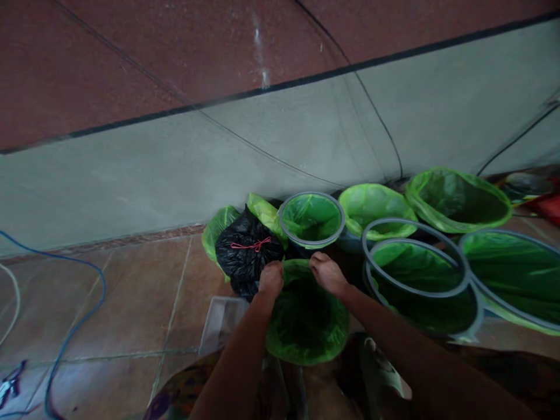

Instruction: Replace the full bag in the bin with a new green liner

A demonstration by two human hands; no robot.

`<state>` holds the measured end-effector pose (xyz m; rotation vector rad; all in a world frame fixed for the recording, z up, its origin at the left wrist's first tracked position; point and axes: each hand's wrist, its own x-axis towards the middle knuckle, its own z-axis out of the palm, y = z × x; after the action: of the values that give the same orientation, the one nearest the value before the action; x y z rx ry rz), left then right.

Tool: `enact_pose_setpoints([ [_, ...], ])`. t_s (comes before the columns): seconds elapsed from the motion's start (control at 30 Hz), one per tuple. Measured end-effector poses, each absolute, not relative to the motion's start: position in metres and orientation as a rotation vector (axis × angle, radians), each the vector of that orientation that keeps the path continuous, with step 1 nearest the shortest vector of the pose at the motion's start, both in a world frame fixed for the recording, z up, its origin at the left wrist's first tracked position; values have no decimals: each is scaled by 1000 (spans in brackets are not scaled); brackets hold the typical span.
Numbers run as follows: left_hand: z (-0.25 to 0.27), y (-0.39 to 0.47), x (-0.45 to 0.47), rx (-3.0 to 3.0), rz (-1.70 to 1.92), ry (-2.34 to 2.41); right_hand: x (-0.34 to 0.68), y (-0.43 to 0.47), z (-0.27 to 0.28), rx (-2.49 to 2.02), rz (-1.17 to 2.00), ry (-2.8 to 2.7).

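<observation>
Head view looks down at a tiled floor [131, 291] of glossy reddish-brown squares that meets a pale grey wall. Both bare arms reach forward, elbows low, wrists bent down over a small round bin lined with a thin, crinkled green plastic bag [306, 318]. That bin stands on the floor just in front of the person, a little out from the wall. The left hand [271, 279] is curled, its grip closed on the far left part of the bag's rim. The right hand [328, 273] lies knuckles up, fingers pinching the far right part of the same rim; the two hands are close together but apart.

Just left of the left hand sits a lumpy black plastic sack [247, 251], shiny and wrinkled, tied with a red cord. Behind the hands a round bin with a grey hoop [311, 220] clamps its green liner. To the right, larger green-lined bins crowd along the wall's foot, one with two grey rings [415, 274] overlapping. A blue cable [83, 303] curves over the floor at its left edge, and a clear, flat plastic piece [221, 324] lies near the left forearm.
</observation>
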<state>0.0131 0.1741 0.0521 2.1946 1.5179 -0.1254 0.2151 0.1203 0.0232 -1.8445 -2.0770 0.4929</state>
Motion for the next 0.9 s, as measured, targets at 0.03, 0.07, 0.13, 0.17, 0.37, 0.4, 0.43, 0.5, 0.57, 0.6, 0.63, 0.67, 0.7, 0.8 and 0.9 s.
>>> enact_pose_setpoints([
  [0.03, 54, 173, 13, 2206, -141, 1508, 215, 120, 26, -1849, 508, -2116],
  [0.07, 57, 172, 12, 2215, -158, 1502, 215, 120, 29, -1845, 526, -2143],
  [0.13, 63, 170, 10, 2208, -189, 1511, 216, 118, 35, -1806, 553, -2146],
  [0.17, 67, 171, 9, 2193, -207, 1523, 217, 117, 38, -1790, 555, -2103],
  [0.37, 87, 195, 17, 2087, -3, 1566, 229, 122, 46, -1910, 553, -1538],
  [0.4, 87, 198, 22, 2087, 51, 1588, 228, 123, 45, -1943, 563, -1523],
  [0.43, 85, 201, 27, 2100, 79, 1599, 227, 124, 43, -1972, 582, -1541],
  [0.5, 77, 202, 34, 2166, 67, 1555, 222, 124, 36, -2009, 652, -1639],
  [0.57, 64, 198, 37, 2263, -54, 1427, 216, 122, 30, -2037, 748, -1760],
  [0.6, 57, 196, 36, 2299, -123, 1371, 214, 121, 27, -2059, 789, -1814],
  [0.63, 51, 193, 35, 2321, -184, 1342, 213, 120, 25, -2083, 820, -1860],
  [0.67, 45, 191, 33, 2334, -231, 1339, 212, 118, 23, -2105, 840, -1897],
  [0.7, 40, 189, 31, 2342, -264, 1355, 212, 118, 23, -2127, 852, -1925],
  [0.8, 32, 185, 29, 2364, -339, 1437, 214, 117, 24, -2199, 887, -1973],
  [0.9, 31, 183, 30, 2346, -390, 1485, 213, 119, 28, -2275, 916, -1980],
])
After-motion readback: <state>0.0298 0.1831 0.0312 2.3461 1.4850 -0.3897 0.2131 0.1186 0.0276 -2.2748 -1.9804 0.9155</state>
